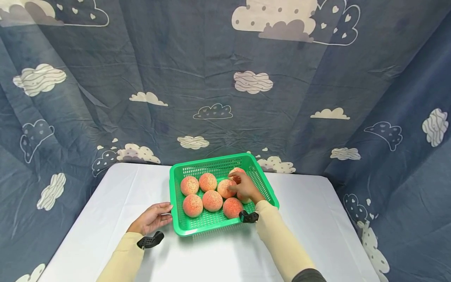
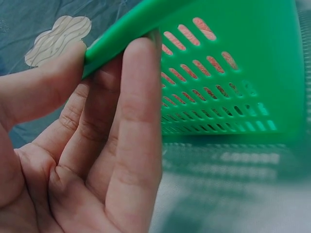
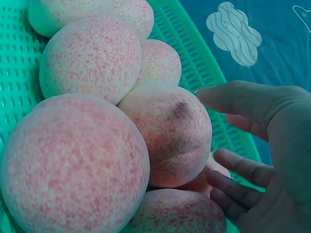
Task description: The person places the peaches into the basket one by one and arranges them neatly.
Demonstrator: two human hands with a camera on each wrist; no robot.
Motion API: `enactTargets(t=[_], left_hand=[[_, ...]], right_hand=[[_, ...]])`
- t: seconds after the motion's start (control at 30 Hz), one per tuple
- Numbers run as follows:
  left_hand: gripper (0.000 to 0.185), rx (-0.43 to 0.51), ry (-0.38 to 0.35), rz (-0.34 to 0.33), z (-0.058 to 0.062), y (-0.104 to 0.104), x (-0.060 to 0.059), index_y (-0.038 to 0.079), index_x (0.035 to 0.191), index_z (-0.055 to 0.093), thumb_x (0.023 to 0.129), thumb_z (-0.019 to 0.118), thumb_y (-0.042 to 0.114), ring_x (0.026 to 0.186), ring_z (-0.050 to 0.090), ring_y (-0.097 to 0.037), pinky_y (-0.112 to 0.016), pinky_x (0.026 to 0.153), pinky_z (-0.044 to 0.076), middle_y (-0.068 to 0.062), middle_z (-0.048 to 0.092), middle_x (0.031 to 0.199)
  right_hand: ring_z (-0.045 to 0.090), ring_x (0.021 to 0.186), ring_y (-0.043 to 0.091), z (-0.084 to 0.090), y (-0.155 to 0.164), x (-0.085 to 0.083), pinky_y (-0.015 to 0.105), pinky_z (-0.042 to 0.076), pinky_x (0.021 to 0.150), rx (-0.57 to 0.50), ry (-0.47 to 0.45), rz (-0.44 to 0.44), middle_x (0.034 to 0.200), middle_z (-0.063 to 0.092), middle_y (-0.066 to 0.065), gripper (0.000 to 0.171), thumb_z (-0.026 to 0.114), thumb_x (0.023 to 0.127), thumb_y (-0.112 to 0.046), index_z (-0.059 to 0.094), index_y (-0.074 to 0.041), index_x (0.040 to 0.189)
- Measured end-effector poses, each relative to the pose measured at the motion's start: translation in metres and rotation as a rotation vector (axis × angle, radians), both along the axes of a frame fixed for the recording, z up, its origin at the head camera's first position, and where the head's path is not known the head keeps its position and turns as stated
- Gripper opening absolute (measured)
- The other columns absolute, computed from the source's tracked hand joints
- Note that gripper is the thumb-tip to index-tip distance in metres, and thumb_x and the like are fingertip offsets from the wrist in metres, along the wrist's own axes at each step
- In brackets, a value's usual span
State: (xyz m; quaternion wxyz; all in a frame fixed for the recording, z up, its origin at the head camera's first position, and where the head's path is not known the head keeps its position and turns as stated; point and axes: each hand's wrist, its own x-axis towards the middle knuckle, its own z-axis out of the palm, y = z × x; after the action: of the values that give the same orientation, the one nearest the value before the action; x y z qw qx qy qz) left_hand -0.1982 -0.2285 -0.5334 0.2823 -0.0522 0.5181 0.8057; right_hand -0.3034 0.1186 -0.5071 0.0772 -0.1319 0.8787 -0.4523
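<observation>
A green plastic basket (image 1: 190, 230) holds several round peaches (image 1: 212, 201), speckled pink and yellow. At its left side my left hand (image 1: 154, 218) holds the rim. The left wrist view shows the thumb (image 2: 63, 73) against the basket rim (image 2: 116, 36), with the other fingers below it along the outer wall. My right hand (image 1: 246, 187) is over the right half of the basket, fingers spread apart beside one peach (image 1: 225, 189). Seen from the right wrist, a fingertip lies close to a peach (image 3: 167, 136); whether it touches is unclear. Other peaches are partly hidden behind this hand.
The basket stands on a table with a white cloth (image 1: 306, 219), near its back edge. Behind and at both sides hangs a dark blue curtain (image 1: 211, 86) with cloud prints.
</observation>
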Motion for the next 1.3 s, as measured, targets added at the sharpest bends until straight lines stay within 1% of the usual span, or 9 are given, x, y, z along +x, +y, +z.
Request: enactTargets(t=[0.23,0.43,0.57,0.67,0.73,0.83,0.97,1.13,1.3], left_hand=[[0.018,-0.026,-0.002,0.013,0.004,0.002,0.0,0.012,0.095,0.065,0.101,0.049,0.008,0.077,0.069,-0.011,-0.024,0.074,0.059,-0.002,0.069,0.087],[0.015,-0.04,0.027,0.02,0.005,0.002,0.001,0.013,0.095,0.064,0.1,0.05,0.009,0.076,0.068,-0.01,-0.023,0.073,0.059,-0.001,0.069,0.086],[0.012,-0.092,0.033,0.054,0.006,0.003,0.0,0.013,0.095,0.063,0.099,0.052,0.009,0.074,0.068,-0.009,-0.023,0.072,0.058,0.0,0.068,0.085],[0.009,-0.154,0.025,0.09,0.007,0.004,-0.001,0.01,0.101,0.062,0.099,0.053,0.011,0.075,0.067,-0.009,-0.023,0.072,0.058,0.0,0.067,0.086],[0.014,-0.202,0.018,0.129,0.008,0.005,-0.002,0.005,0.108,0.061,0.098,0.055,0.013,0.077,0.066,-0.011,-0.025,0.073,0.059,-0.002,0.066,0.088],[0.031,-0.27,0.02,0.162,0.011,0.004,-0.003,-0.003,0.123,0.054,0.098,0.055,0.015,0.081,0.066,-0.013,-0.027,0.077,0.059,-0.003,0.066,0.092],[0.045,-0.318,0.035,0.171,0.015,0.0,-0.005,-0.009,0.135,0.043,0.099,0.055,0.016,0.086,0.067,-0.015,-0.031,0.083,0.058,-0.006,0.066,0.097],[0.049,-0.352,0.071,0.158,0.02,-0.008,-0.004,-0.011,0.138,0.039,0.1,0.053,0.015,0.088,0.067,-0.016,-0.036,0.09,0.055,-0.01,0.065,0.102],[0.048,-0.455,0.136,0.173,0.029,-0.015,-0.004,-0.011,0.135,0.042,0.099,0.055,0.017,0.086,0.067,-0.015,-0.036,0.086,0.057,-0.013,0.066,0.105]], right_hand=[[0.053,0.117,0.039,0.001,0.006,0.001,0.054,0.045,0.099,-0.08,-0.022,-0.028,0.127,0.057,0.021,0.042,0.072,0.085,-0.008,0.059,0.001,0.124],[0.052,0.119,0.04,0.003,0.012,0.002,0.054,0.045,0.099,-0.114,-0.06,-0.04,0.127,0.056,0.023,0.043,0.069,0.089,-0.01,0.056,0.002,0.127],[0.049,0.12,0.042,0.005,0.015,0.002,0.055,0.044,0.099,-0.137,-0.074,-0.051,0.13,0.053,0.025,0.044,0.068,0.09,-0.011,0.054,0.002,0.129],[0.049,0.12,0.043,0.008,0.017,0.003,0.055,0.044,0.099,-0.138,-0.075,-0.054,0.131,0.052,0.024,0.046,0.068,0.09,-0.012,0.053,0.001,0.131],[0.048,0.121,0.043,0.011,0.019,0.003,0.055,0.043,0.099,-0.127,-0.069,-0.053,0.133,0.051,0.023,0.046,0.069,0.09,-0.013,0.053,0.0,0.131],[0.046,0.123,0.044,0.014,0.023,0.002,0.055,0.042,0.1,-0.12,-0.06,-0.051,0.135,0.049,0.023,0.047,0.068,0.089,-0.012,0.052,0.0,0.131],[0.042,0.126,0.045,0.018,0.028,0.0,0.055,0.043,0.1,-0.114,-0.083,-0.056,0.137,0.045,0.023,0.049,0.067,0.09,-0.014,0.05,-0.001,0.134],[0.038,0.131,0.043,0.027,0.038,0.001,0.056,0.041,0.101,-0.072,-0.117,-0.072,0.141,0.043,0.019,0.054,0.069,0.09,-0.021,0.049,-0.006,0.138],[0.038,0.132,0.044,0.034,0.048,0.003,0.057,0.04,0.103,-0.01,-0.089,-0.06,0.144,0.041,0.022,0.057,0.069,0.09,-0.026,0.047,-0.006,0.139]])
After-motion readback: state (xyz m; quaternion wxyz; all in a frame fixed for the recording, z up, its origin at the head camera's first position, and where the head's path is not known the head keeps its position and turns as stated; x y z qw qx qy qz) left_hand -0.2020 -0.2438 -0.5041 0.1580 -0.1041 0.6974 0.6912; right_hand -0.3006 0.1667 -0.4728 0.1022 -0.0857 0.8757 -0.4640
